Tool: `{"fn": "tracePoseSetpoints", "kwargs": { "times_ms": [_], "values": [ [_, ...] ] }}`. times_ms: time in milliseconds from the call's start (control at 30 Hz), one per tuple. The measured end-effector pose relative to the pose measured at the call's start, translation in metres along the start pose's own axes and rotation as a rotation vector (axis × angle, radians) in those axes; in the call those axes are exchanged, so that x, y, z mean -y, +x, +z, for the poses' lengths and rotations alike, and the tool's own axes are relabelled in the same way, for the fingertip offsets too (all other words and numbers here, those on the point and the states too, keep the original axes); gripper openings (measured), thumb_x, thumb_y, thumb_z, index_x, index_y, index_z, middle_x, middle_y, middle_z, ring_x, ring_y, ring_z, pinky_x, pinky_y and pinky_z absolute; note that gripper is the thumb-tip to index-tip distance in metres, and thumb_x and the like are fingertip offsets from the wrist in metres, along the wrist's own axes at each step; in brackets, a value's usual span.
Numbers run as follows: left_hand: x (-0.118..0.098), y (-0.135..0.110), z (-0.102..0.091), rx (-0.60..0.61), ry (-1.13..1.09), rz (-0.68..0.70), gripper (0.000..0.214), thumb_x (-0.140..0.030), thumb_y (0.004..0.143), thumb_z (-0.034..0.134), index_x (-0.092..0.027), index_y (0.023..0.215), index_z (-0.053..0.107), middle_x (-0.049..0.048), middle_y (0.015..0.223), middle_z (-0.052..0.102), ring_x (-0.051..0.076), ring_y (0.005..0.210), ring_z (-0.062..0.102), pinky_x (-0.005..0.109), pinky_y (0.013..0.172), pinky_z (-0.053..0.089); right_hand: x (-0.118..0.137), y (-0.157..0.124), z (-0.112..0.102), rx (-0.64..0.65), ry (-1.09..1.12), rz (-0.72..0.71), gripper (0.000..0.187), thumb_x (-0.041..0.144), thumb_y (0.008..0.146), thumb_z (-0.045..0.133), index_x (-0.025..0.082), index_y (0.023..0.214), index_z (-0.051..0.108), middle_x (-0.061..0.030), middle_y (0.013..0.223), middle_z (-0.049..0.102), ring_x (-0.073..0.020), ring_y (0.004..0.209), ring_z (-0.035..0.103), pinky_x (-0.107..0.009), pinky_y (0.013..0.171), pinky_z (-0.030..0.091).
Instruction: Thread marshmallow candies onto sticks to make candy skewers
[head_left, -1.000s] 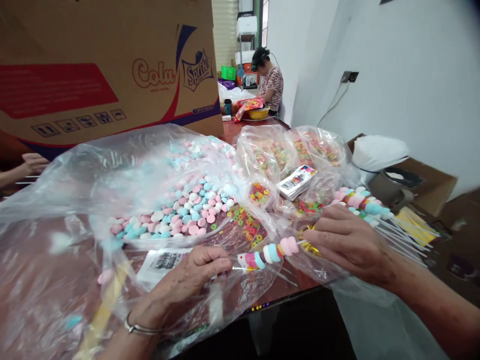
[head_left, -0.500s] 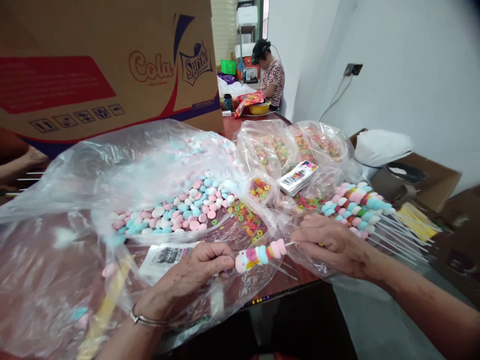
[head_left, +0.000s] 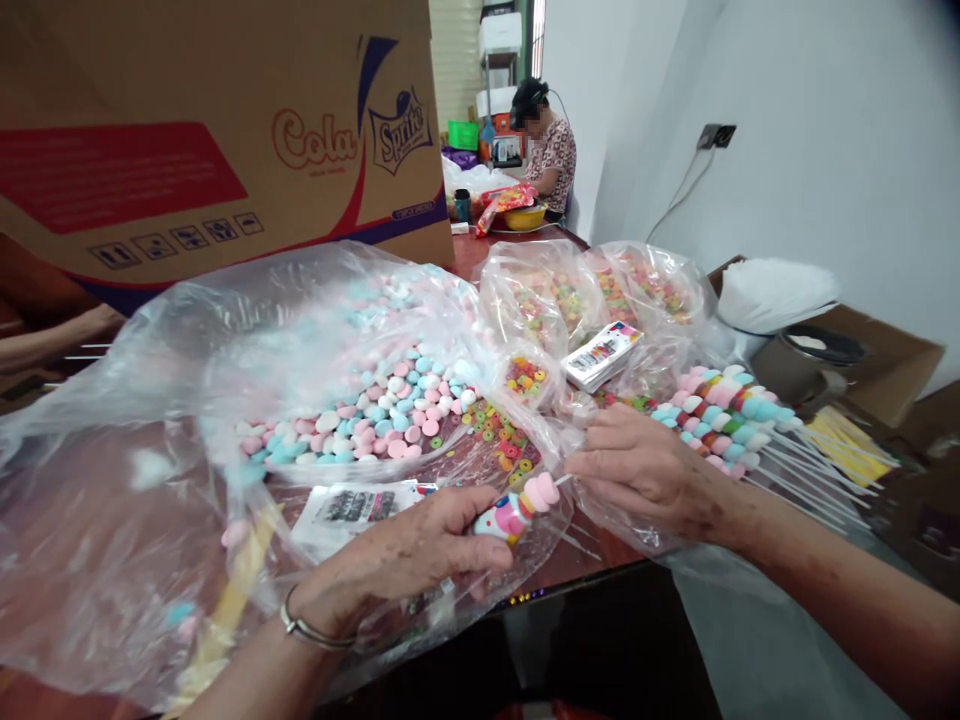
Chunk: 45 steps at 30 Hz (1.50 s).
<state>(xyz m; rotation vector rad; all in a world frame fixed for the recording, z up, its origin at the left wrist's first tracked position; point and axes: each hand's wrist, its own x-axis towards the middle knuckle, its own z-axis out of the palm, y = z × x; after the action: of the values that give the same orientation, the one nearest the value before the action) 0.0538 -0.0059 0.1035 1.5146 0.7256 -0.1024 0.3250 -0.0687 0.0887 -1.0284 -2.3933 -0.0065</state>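
One marshmallow skewer (head_left: pixel 528 503) is held above the table (head_left: pixel 609 546): the left hand (head_left: pixel 439 542) curls thumb and fingers about its printed sleeve (head_left: pixel 491 523); the right hand (head_left: pixel 637 472) pinches its white stick (head_left: pixel 564 480). Sleeving appears in progress, the next move calling for light, steady alignment; rounded, matte marshmallows (head_left: pixel 542 492) contrast with crinkled, glossy film (head_left: pixel 97 560).

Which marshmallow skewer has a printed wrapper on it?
The marshmallow skewer held between left hand and right hand wears the printed wrapper; the skewers piled at right show none.
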Motion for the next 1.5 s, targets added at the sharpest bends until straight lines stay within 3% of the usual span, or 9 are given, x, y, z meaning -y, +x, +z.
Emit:
{"fn": "tracePoseSetpoints", "kwargs": {
  "times_ms": [333, 567, 700, 900, 1000, 1167, 1267, 1367, 1500],
  "values": [
    [0.010, 0.030, 0.022, -0.153, -0.033, 0.188, 0.014, -0.022, 0.077, 0.069, -0.018, 0.090, 0.067, -0.0016, 0.083, 0.065, 0.016, 0.076, 0.055, 0.024, 0.066, 0.042, 0.011, 0.020, 0.025, 0.133, -0.030, -0.126, 0.030, 0.019, 0.101, 0.042, 0.017, 0.080, 0.064, -0.0013, 0.074, 0.062, -0.0154, 0.072, 0.047, -0.031, 0.071, 0.032],
    [0.008, 0.016, 0.033, -0.232, -0.295, -0.017, 0.034, -0.053, 0.088, 0.061, -0.019, 0.090, 0.061, -0.0002, 0.069, 0.064, 0.012, 0.054, 0.059, 0.017, 0.042, 0.035, 0.003, 0.035, 0.008, 0.096, -0.063, -0.166, 0.023, 0.022, 0.100, 0.046, 0.016, 0.095, 0.067, -0.0047, 0.079, 0.065, -0.0189, 0.077, 0.051, -0.032, 0.072, 0.037],
    [0.012, 0.021, 0.039, -0.339, -0.463, -0.009, 0.035, -0.054, 0.084, 0.064, -0.019, 0.086, 0.060, 0.0011, 0.068, 0.066, 0.012, 0.045, 0.057, 0.015, 0.033, 0.030, 0.003, 0.035, 0.011, -0.015, -0.057, 0.037, 0.034, 0.030, 0.099, 0.049, 0.010, 0.126, 0.054, -0.0151, 0.111, 0.066, -0.0255, 0.104, 0.058, -0.038, 0.089, 0.046],
    [0.019, 0.027, 0.040, -0.409, -0.527, 0.051, 0.040, -0.053, 0.084, 0.065, -0.017, 0.068, 0.057, 0.0028, 0.060, 0.067, 0.011, 0.043, 0.056, 0.018, 0.040, 0.043, 0.007, 0.036, 0.027, 0.085, 0.082, 0.139, 0.026, 0.023, 0.102, 0.037, 0.015, 0.102, 0.062, -0.0094, 0.091, 0.069, -0.0212, 0.087, 0.065, -0.035, 0.079, 0.051],
    [0.023, 0.028, 0.041, -0.484, -0.524, 0.132, 0.039, -0.052, 0.084, 0.066, -0.015, 0.070, 0.061, 0.0029, 0.057, 0.068, 0.011, 0.046, 0.059, 0.016, 0.043, 0.042, 0.015, 0.042, 0.034, 0.052, 0.185, 0.238, 0.030, 0.024, 0.101, 0.037, 0.013, 0.123, 0.054, -0.0131, 0.106, 0.069, -0.0233, 0.098, 0.064, -0.039, 0.086, 0.052],
    [0.029, 0.028, 0.044, -0.601, -0.477, 0.182, 0.038, -0.053, 0.086, 0.063, -0.017, 0.076, 0.063, 0.0020, 0.051, 0.067, 0.008, 0.035, 0.047, 0.015, 0.036, 0.032, 0.032, 0.046, 0.037, 0.096, 0.441, 0.350, 0.057, 0.034, 0.101, 0.040, 0.013, 0.151, 0.024, -0.0192, 0.139, 0.055, -0.0279, 0.129, 0.052, -0.048, 0.105, 0.043],
    [0.028, 0.028, 0.043, -0.675, -0.450, 0.241, 0.038, -0.054, 0.088, 0.060, -0.019, 0.074, 0.062, -0.0023, 0.048, 0.060, 0.010, 0.040, 0.049, 0.019, 0.044, 0.040, 0.039, 0.044, 0.041, -0.066, 0.570, 0.428, 0.065, 0.038, 0.096, 0.051, 0.019, 0.152, 0.023, -0.0172, 0.154, 0.037, -0.0275, 0.138, 0.043, -0.047, 0.110, 0.039],
    [0.023, 0.028, 0.040, -0.815, -0.321, 0.305, 0.038, -0.050, 0.091, 0.058, -0.019, 0.069, 0.060, -0.0042, 0.052, 0.054, 0.010, 0.048, 0.048, 0.020, 0.050, 0.040, 0.045, 0.043, 0.050, -0.248, 0.726, 0.621, 0.062, 0.039, 0.084, 0.069, 0.022, 0.138, 0.043, -0.0123, 0.138, 0.054, -0.0238, 0.114, 0.059, -0.038, 0.093, 0.050],
    [0.016, 0.029, 0.042, -0.882, -0.219, 0.403, 0.027, -0.041, 0.091, 0.060, -0.019, 0.076, 0.064, -0.0026, 0.069, 0.057, 0.010, 0.062, 0.050, 0.019, 0.056, 0.039, 0.054, 0.042, 0.061, -0.145, 0.919, 0.762, 0.014, 0.031, 0.083, 0.067, 0.021, 0.092, 0.063, 0.0025, 0.078, 0.064, -0.0136, 0.070, 0.057, -0.025, 0.064, 0.046]
  ]
}}
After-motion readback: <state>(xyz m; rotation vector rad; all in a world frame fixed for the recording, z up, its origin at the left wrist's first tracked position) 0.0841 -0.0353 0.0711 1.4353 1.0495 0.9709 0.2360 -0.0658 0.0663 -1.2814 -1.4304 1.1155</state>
